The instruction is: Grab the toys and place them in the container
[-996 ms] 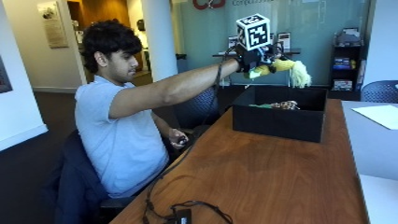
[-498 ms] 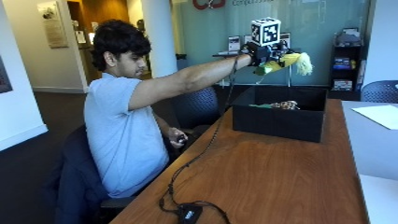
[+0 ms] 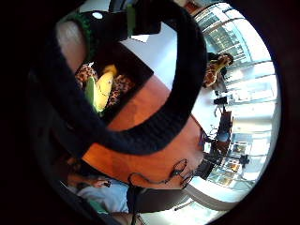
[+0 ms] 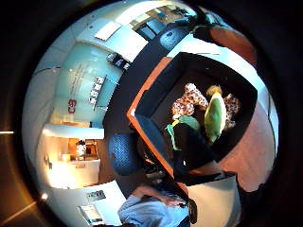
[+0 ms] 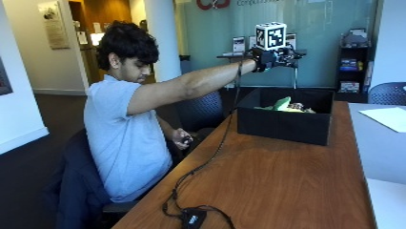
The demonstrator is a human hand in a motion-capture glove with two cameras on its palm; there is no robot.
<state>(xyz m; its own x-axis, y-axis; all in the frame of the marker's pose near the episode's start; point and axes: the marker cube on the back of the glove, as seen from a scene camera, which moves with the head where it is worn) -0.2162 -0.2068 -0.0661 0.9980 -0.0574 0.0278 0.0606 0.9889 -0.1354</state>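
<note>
The yellow-green toy [image 5: 283, 104] held 0.5 s ago now lies in the black container [image 5: 284, 125], on the spotted toys [image 4: 189, 101]. The right hand [image 5: 266, 56] hovers above the container's near rim, holding nothing; finger spread: cannot tell. The container sits at the surface's [image 5: 279, 181] far edge. The toy's long axis crosses the container.

Red characters reading roughly "C3" stand on the pale blue-green glass wall [image 4: 78, 90] behind the table; the grey lettering beside them is too small to read.
</note>
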